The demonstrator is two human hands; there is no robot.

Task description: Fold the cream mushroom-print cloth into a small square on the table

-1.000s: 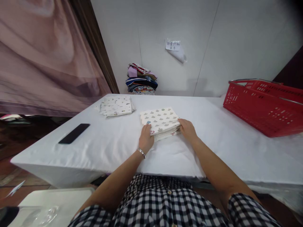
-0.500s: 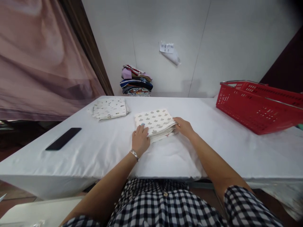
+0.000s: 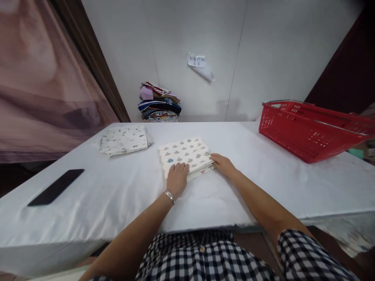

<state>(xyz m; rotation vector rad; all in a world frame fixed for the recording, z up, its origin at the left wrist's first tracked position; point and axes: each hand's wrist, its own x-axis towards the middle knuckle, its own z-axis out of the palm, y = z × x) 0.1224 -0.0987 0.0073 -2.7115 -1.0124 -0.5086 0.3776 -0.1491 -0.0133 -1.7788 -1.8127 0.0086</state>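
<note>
A folded cream cloth [image 3: 183, 150] with small grey prints and a few coloured ones lies in front of me, its layers showing along the near right side. My left hand [image 3: 177, 177], with a silver bracelet at the wrist, rests on its near edge, fingers lying on the top layer. At the right corner, my right hand [image 3: 223, 164] grips the edge of the layers between thumb and fingers; the thumb is partly hidden. Farther left sits another folded white printed cloth [image 3: 124, 139], touched by neither hand.
A black phone-like slab [image 3: 57, 187] lies on the white-covered table [image 3: 263, 187] at the left. The red basket [image 3: 307, 132] stands at the right. Behind the far edge is a stack of folded fabrics [image 3: 159, 103] against the wall, below a paper sign [image 3: 197, 61].
My left hand has slid slightly right and down along the cloth's near edge, uncovering a blue print. My right hand stays at the corner. The whole view has shifted a little.
</note>
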